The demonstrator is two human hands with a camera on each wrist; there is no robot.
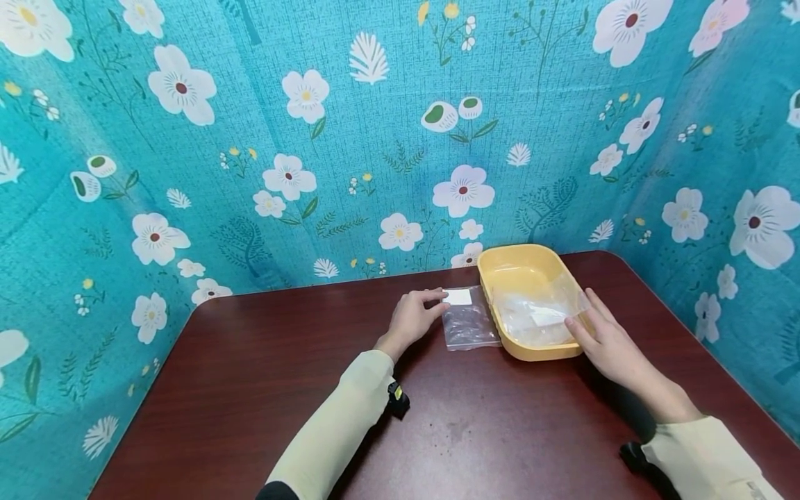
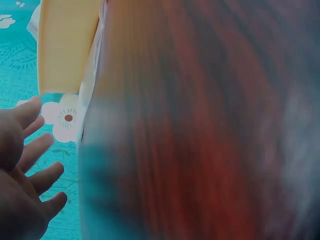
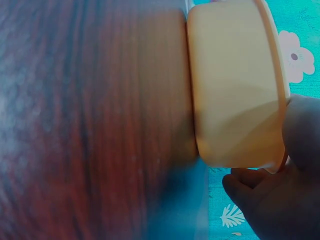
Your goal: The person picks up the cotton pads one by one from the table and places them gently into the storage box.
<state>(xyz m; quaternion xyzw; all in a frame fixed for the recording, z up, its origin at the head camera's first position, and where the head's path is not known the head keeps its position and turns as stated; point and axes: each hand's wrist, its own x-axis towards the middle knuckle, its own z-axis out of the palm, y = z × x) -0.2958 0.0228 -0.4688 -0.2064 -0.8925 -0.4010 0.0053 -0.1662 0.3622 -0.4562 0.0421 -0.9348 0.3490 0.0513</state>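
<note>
A flat clear plastic bag (image 1: 470,330) with a white label lies on the table beside the yellow tray's left wall. My left hand (image 1: 412,316) is at the bag's label end, thumb and fingers apart; its fingers (image 2: 42,150) are spread in the left wrist view. Inside the yellow tray (image 1: 531,354) is more clear plastic packaging (image 1: 531,316), one corner rising over the right rim. My right hand (image 1: 612,347) is at that rim, thumb over the tray, fingers extended beside the plastic corner. From the right wrist view, the hand overlaps the tray's rim.
The dark red-brown table (image 1: 262,375) stands against a teal floral cloth (image 1: 350,139) at the back and sides. The tray sits near the table's back right corner. A small black device (image 1: 398,401) is strapped to the left wrist.
</note>
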